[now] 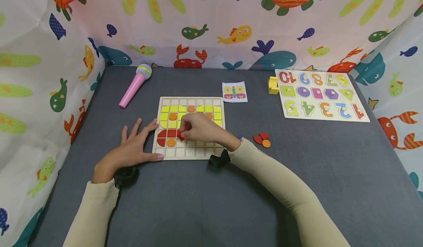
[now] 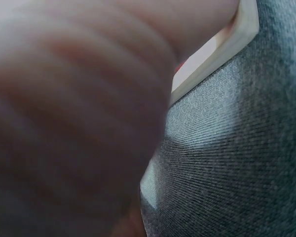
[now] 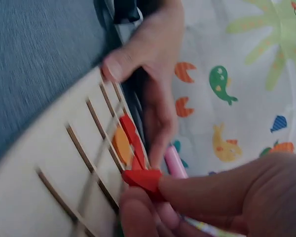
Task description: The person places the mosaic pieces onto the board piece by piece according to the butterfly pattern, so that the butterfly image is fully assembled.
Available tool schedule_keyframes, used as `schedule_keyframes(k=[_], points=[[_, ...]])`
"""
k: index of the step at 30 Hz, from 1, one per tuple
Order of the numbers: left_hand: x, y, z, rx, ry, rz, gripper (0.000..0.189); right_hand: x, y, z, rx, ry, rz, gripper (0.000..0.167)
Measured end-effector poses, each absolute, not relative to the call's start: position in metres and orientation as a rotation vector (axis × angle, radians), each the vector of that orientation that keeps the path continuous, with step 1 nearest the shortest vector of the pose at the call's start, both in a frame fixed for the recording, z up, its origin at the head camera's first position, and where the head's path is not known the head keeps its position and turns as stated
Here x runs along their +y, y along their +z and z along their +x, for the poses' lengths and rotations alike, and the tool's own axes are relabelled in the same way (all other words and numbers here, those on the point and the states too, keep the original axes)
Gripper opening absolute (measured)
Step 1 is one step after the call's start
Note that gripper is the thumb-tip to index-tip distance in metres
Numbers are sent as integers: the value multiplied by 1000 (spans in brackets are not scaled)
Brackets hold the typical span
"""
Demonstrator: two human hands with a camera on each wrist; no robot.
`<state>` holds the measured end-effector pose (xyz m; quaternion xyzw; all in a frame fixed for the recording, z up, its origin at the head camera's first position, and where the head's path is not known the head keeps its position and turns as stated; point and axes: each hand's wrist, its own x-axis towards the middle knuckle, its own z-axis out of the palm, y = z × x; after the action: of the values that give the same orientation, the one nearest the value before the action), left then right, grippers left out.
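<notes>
A wooden grid board (image 1: 195,152) lies on the table, with yellow, red and orange pieces in its squares. My right hand (image 1: 203,127) is over the middle of the board and pinches a small red piece (image 3: 144,180) between thumb and fingers. In the right wrist view that piece is just beside the red pieces in the grid, near an orange disc (image 3: 121,144). Spread fingers of my left hand (image 1: 132,149) touch the board's left edge, its thumb at the near left corner. The left wrist view is mostly blocked by blurred skin.
Loose red and orange pieces (image 1: 266,143) lie right of the board, beside a partly hidden blue one. A pattern card (image 1: 234,96) is behind it. A pink toy microphone (image 1: 132,89) lies back left; a number puzzle (image 1: 325,111) and yellow block (image 1: 273,85) are back right.
</notes>
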<state>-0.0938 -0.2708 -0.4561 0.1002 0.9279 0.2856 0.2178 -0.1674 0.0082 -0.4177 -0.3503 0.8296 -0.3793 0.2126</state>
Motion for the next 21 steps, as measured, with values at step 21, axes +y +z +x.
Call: schedule_keyframes(k=[21], points=[[-268, -454, -94, 2576, 785, 303, 122, -6, -431, -138, 2356, -1194, -608, 20]])
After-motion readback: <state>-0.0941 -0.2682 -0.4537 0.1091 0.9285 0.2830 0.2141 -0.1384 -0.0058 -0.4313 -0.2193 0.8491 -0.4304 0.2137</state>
